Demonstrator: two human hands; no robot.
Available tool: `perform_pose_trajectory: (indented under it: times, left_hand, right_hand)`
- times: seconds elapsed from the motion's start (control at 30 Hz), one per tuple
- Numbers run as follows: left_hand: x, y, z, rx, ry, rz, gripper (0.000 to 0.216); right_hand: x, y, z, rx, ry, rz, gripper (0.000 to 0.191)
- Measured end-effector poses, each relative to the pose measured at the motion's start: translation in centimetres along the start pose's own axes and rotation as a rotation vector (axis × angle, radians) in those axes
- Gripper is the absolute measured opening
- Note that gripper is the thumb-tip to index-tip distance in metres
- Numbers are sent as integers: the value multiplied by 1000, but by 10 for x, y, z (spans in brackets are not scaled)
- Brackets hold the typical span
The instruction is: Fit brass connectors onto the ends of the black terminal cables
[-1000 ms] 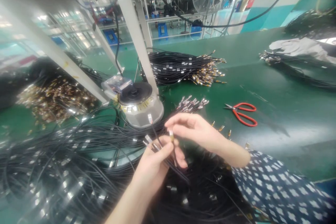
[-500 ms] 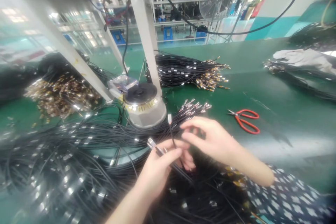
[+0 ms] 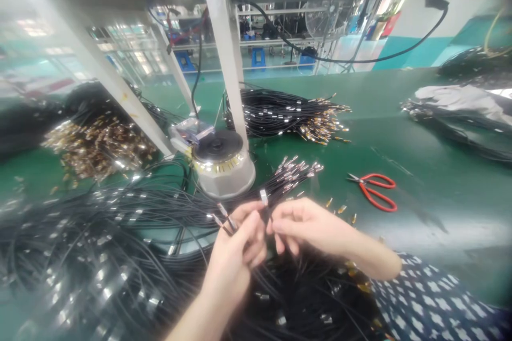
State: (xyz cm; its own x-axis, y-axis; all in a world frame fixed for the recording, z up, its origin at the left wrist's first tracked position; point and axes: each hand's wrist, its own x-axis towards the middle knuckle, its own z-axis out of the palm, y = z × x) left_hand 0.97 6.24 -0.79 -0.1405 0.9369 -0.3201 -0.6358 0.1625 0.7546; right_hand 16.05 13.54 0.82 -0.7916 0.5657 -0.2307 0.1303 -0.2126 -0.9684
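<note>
My left hand [image 3: 236,256] is closed around several thin black cables whose silver tips [image 3: 222,216] stick up past my fingers. My right hand [image 3: 304,226] pinches one black cable with a silver tip [image 3: 263,196] right beside the left hand's bunch; the two hands touch. Both hands hover over a big tangle of black cables [image 3: 120,256] on the green table [image 3: 420,170]. A fan of silver-tipped cable ends [image 3: 296,168] lies just beyond my hands.
A round grey device with a black top [image 3: 222,165] stands behind my hands, by a white frame post [image 3: 224,48]. Red-handled scissors [image 3: 376,192] lie to the right. Bundles with gold connectors [image 3: 316,117] and a gold pile [image 3: 96,146] sit farther back. More cables [image 3: 460,112] lie far right.
My hands have drawn together and now touch. The right hand has moved left and down with its cable towards the left hand's bunch. The view has tilted down a little.
</note>
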Motion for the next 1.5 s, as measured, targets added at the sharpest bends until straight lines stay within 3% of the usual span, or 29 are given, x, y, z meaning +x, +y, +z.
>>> perform_pose_trajectory:
  times: [0.17, 0.2, 0.33, 0.4, 0.53, 0.63, 0.9, 1.23, 1.4, 1.5]
  left_hand:
    - [2, -1, -1, 25, 60, 10, 25]
    - [3, -1, -1, 24, 64, 15, 25]
    - [6, 0, -2, 32, 40, 27, 27]
    - [6, 0, -3, 41, 31, 33, 27]
    - [6, -2, -4, 44, 23, 37, 27]
    - [7, -4, -6, 40, 13, 31, 26]
    - [7, -4, -9, 18, -2, 17, 24]
    - [6, -1, -5, 25, -1, 22, 25]
    - [6, -2, -7, 35, -9, 25, 24]
    - [5, -2, -7, 42, -10, 29, 23]
  right_hand:
    - [12, 1, -5, -23, -150, 73, 31]
    - [17, -2, -8, -57, -129, 73, 32]
    - [45, -20, -16, -147, 295, -60, 21]
    - [63, -28, -15, -144, 422, -117, 12]
    - [97, -33, -10, -122, 508, -171, 11]
    - [112, -32, -9, -126, 513, -195, 25]
    - [107, -37, -4, -352, 652, -430, 13]
    - [115, -23, -3, -242, 586, -421, 20]
    - [114, -33, 2, -208, 577, -446, 15]
    - [98, -42, 0, -217, 539, -473, 12]
